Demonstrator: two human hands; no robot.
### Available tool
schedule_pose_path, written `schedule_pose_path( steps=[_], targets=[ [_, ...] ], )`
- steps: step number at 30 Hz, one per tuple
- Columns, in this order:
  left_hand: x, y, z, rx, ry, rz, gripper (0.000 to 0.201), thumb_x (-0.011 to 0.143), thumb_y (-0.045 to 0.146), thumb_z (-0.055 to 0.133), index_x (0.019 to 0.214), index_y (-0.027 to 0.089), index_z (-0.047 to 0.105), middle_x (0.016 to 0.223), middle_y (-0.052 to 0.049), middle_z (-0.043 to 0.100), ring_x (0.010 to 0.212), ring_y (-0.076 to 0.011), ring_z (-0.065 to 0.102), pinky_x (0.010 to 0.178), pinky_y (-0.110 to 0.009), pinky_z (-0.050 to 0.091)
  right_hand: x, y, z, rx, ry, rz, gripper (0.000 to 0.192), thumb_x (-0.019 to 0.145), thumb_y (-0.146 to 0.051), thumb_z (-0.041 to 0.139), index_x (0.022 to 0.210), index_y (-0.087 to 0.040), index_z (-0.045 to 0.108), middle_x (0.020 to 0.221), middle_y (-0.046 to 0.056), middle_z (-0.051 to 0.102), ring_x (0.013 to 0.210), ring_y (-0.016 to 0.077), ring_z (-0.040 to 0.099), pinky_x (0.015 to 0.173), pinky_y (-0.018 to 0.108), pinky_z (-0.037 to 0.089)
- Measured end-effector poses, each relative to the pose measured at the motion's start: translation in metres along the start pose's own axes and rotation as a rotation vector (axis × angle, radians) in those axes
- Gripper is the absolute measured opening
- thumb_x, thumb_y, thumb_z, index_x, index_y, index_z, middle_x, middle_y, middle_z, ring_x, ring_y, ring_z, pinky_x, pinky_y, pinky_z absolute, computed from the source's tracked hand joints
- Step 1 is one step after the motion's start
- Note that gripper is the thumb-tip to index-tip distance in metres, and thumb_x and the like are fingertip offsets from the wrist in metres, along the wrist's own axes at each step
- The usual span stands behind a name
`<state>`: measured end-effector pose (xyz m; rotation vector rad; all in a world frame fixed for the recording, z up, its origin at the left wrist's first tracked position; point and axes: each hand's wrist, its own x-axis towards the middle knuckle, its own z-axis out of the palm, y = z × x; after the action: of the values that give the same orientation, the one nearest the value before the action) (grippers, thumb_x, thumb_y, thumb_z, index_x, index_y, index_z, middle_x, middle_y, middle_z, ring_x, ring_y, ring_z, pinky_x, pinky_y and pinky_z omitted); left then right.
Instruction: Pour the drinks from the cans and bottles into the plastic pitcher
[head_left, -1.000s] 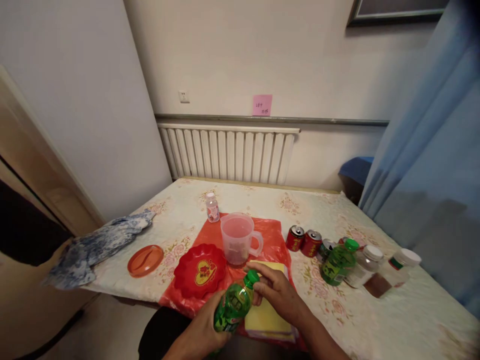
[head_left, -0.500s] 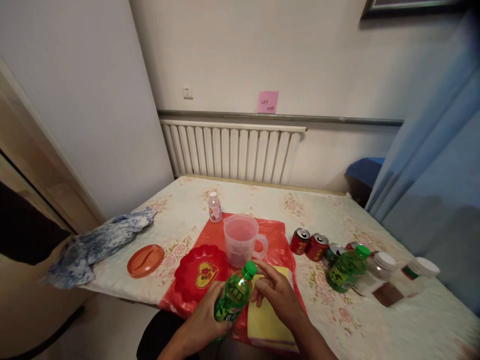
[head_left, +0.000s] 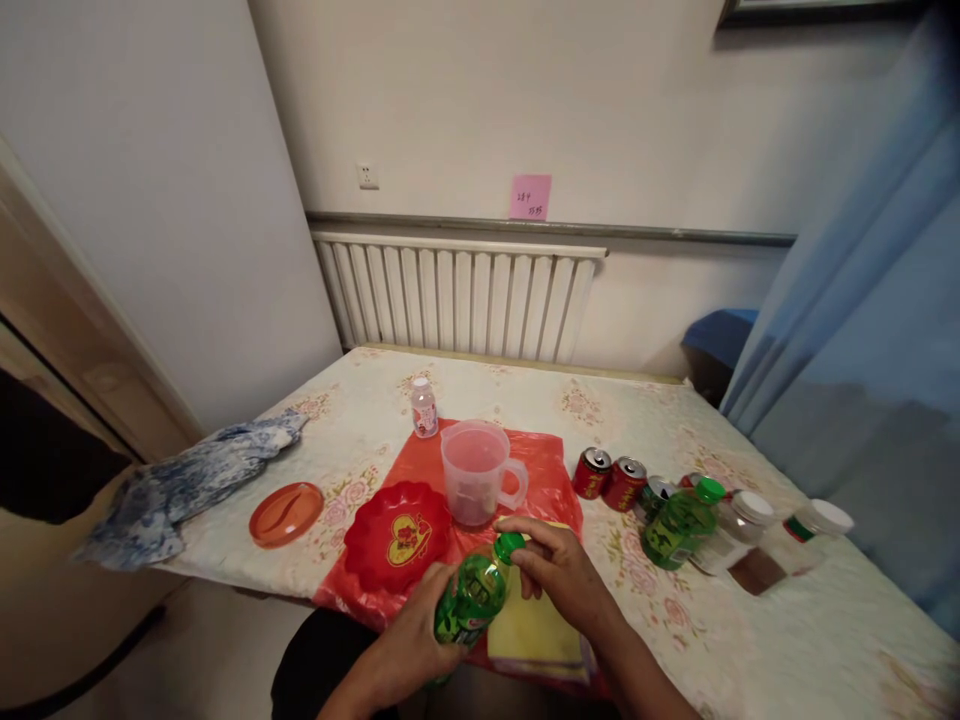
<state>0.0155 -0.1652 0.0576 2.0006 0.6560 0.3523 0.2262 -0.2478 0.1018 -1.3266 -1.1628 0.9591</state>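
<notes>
Near the jug [head_left: 471, 475], left hand [head_left: 414, 638] clamps slanted bottle [head_left: 471, 602], cap [head_left: 509, 546] up-and-rightward; right grip [head_left: 561, 578] unclear.

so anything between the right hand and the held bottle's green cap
Nothing visible stands between them: the right hand is at the green cap, while the left hand grips the green bottle lower down.

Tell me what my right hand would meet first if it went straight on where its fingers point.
Most likely the green cap of the bottle in your left hand. Your right hand is right beside that cap, though depth makes it unclear whether they touch.
</notes>
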Motion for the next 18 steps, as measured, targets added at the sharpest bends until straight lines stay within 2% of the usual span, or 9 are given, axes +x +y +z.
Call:
schedule_pose_path(
  steps=[8,10,11,13,15,16,18],
  targets=[
    [-0.002,0.000,0.012,0.004,0.092,0.023,0.056,0.068,0.014,0.061,0.123,0.022,0.054,0.117,-0.007,0.058,0.110,-0.0252,0.054,0.098,-0.036,0.043,-0.006,-0.004,0.006,-0.024,0.109,0.008,0.033,0.075,-0.023,0.061,0.107,-0.014,0.069,0.046,-0.007,0.052,0.044,0.0111,0.052,0.047,0.023,0.040],
    [-0.002,0.001,0.012,0.000,0.117,0.018,0.058,0.067,0.013,0.062,0.124,0.021,0.053,0.120,-0.008,0.058,0.115,-0.0261,0.053,0.101,-0.037,0.042,-0.006,-0.006,0.007,-0.019,0.110,-0.001,0.039,0.075,-0.023,0.061,0.113,-0.015,0.066,0.048,-0.007,0.053,0.047,0.0117,0.054,0.048,0.023,0.042],
    [-0.001,0.002,0.011,-0.010,0.125,0.014,0.060,0.066,0.013,0.061,0.125,0.021,0.052,0.121,-0.008,0.058,0.117,-0.0265,0.052,0.102,-0.037,0.041,-0.007,-0.006,0.007,-0.007,0.108,-0.007,0.044,0.075,-0.024,0.062,0.119,-0.016,0.063,0.054,-0.005,0.059,0.048,0.0116,0.055,0.049,0.023,0.043],
    [-0.001,0.003,0.008,-0.039,0.141,0.006,0.065,0.064,0.010,0.060,0.127,0.021,0.051,0.123,-0.008,0.058,0.120,-0.0266,0.050,0.105,-0.037,0.039,-0.007,-0.004,0.007,0.019,0.120,-0.024,0.055,0.076,-0.027,0.062,0.130,-0.018,0.055,0.078,0.001,0.070,0.050,0.0107,0.057,0.048,0.024,0.044],
    [-0.001,0.004,0.002,-0.052,0.172,-0.007,0.068,0.063,0.010,0.060,0.129,0.021,0.050,0.126,-0.007,0.057,0.122,-0.0270,0.048,0.107,-0.038,0.037,-0.006,0.004,0.005,0.044,0.161,-0.030,0.056,0.077,-0.031,0.062,0.131,-0.019,0.053,0.106,0.009,0.070,0.051,0.0093,0.058,0.045,0.023,0.043],
    [0.000,0.003,-0.001,-0.049,0.188,-0.018,0.068,0.062,0.011,0.061,0.129,0.021,0.050,0.128,-0.007,0.057,0.123,-0.0276,0.048,0.108,-0.039,0.037,-0.004,0.010,0.005,0.061,0.180,-0.018,0.055,0.077,-0.034,0.061,0.130,-0.019,0.054,0.113,0.011,0.068,0.050,0.0090,0.058,0.043,0.023,0.041],
    [0.001,0.000,-0.007,-0.033,0.218,-0.039,0.068,0.062,0.013,0.062,0.129,0.020,0.051,0.130,-0.007,0.056,0.124,-0.0288,0.047,0.108,-0.039,0.036,-0.001,0.025,0.005,0.105,0.207,0.029,0.052,0.077,-0.039,0.061,0.125,-0.017,0.057,0.113,0.013,0.067,0.049,0.0098,0.058,0.039,0.022,0.039]
  ],
)
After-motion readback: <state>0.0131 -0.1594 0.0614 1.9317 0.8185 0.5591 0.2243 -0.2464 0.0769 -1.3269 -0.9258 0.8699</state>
